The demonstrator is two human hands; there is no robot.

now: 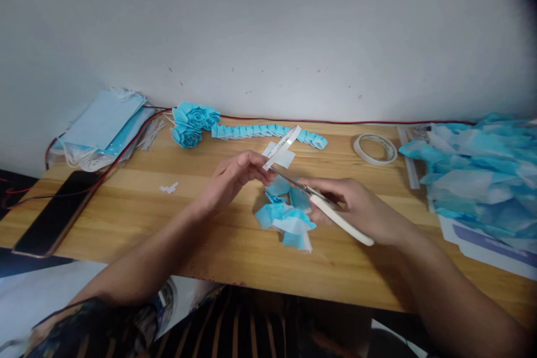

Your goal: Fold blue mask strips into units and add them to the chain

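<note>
Above the middle of the table, my left hand (240, 175) pinches a thin white strip of tape or paper (282, 148) that curls up and away from the fingertips. My right hand (351, 205) is wrapped round a pair of scissors (329, 210) with white handles. The blades point at the left fingertips and meet the strip's near end; whether they touch it I cannot tell. Under the hands lie cut pieces of blue and white mask fabric (285, 218). A pleated blue strip (251, 131) and folded blue fabric flowers (193, 123) rest behind.
A tape roll (375, 149) lies back right, beside a heap of blue and white fabric pieces (486, 173). Stacked face masks (104, 123) sit at left. A red-black cable crosses a phone (56, 210). Small white scraps (169, 187) lie near my left hand. The wall borders the back.
</note>
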